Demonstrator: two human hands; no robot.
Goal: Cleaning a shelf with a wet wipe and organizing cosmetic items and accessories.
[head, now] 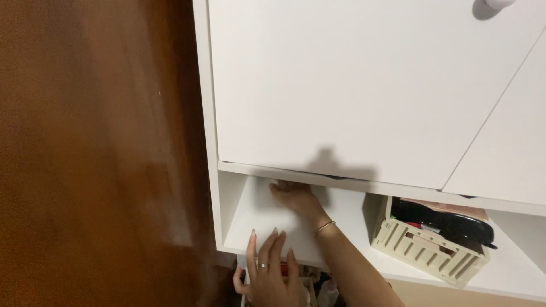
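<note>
White laminate fills most of the head view: a cabinet (341,85) with two closed doors above an open shelf (273,219), and a round knob (499,3) showing at the top edge. To the left of the cabinet stands a brown wooden surface (85,153), blurred. The person's right hand (291,195) reaches deep into the shelf opening, up under the lower edge of the door, with a thin bracelet (325,227) on its wrist; its fingertips are hidden in the shadow there, so I cannot tell whether they are spread or closed on anything. The left hand (270,273) lies flat at the front edge of the shelf, fingers straight and slightly apart, gripping nothing, a ring (262,265) on one finger. Further right on the same shelf, well apart from both hands, sits a cream slatted plastic crate (426,250), tilted a little, holding dark items and something pink that I cannot make out. Below the shelf, just beside the left hand, a few small things show dimly, too dark to tell.
</note>
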